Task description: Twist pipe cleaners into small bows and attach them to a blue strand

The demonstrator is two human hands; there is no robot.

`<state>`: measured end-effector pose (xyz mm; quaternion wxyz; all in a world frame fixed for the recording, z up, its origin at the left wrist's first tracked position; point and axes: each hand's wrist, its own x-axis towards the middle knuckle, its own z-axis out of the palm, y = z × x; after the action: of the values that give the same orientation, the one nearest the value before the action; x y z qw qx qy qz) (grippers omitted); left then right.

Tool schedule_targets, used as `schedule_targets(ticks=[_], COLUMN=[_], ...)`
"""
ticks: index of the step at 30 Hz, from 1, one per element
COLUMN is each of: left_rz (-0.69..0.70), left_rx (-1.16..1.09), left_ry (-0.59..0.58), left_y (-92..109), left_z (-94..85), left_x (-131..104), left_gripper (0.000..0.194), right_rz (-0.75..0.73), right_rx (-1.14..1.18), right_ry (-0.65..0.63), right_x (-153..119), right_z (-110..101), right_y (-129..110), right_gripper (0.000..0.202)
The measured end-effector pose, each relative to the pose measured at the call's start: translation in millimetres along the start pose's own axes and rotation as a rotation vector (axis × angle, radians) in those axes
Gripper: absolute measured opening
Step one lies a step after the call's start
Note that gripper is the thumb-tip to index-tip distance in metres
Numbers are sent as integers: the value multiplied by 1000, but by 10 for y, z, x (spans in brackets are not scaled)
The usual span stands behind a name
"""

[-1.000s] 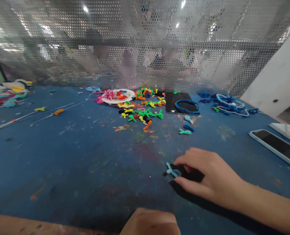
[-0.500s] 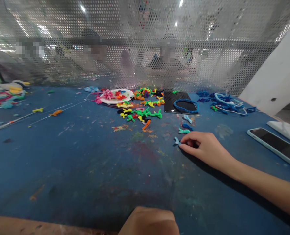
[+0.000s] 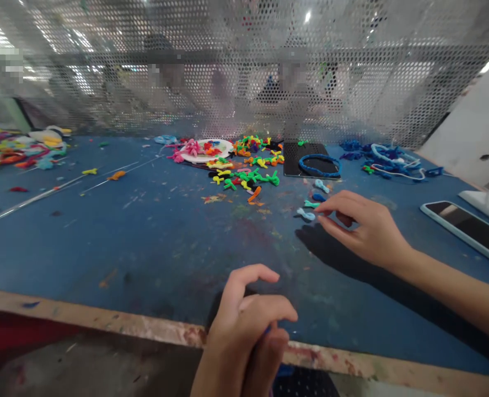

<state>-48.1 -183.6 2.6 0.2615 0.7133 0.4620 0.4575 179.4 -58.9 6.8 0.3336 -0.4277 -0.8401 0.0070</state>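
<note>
A small light blue twisted piece (image 3: pixel 306 214) lies on the blue table, just left of the fingertips of my right hand (image 3: pixel 358 223). That hand hovers with thumb and forefinger slightly apart and nothing between them. Beyond the piece lie a teal one (image 3: pixel 311 204), a dark blue one (image 3: pixel 319 197) and another light blue one (image 3: pixel 321 186), in a rough column. My left hand (image 3: pixel 250 314) is over the table's front edge, fingers curled but apart; a bit of blue shows behind them, and I cannot make out whether it is held.
Many colourful twisted pieces (image 3: pixel 252 177) and a white plate (image 3: pixel 229 149) are mid-table. A blue ring (image 3: pixel 321 165) rests on a black tablet (image 3: pixel 291 160). Blue loops (image 3: pixel 393 156) and a phone (image 3: pixel 467 226) lie to the right. A perforated metal screen (image 3: pixel 244 82) stands behind.
My right hand has let go of the light blue piece and risen off it. My left hand has come further into view, its fingers now showing. The view has tilted down.
</note>
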Motion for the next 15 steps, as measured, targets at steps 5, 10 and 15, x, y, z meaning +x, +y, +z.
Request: schedule_targets(ticks=[5,10,15], left_rz=[-117,-91,-40], left_rx=[-59,86,154], left_ry=[164,141,143], left_y=[48,93,88], left_z=[38,27,19], left_x=[-372,-626,-844], left_gripper=[23,27,53], right_rz=[-84,80,527], right_rx=[-50,219,578], right_ry=[18,-98,-36], right_x=[-210,-707,-1385], right_z=[-222,-301,46], right_y=[-428,-1091,-1632], right_gripper=[13,9,14])
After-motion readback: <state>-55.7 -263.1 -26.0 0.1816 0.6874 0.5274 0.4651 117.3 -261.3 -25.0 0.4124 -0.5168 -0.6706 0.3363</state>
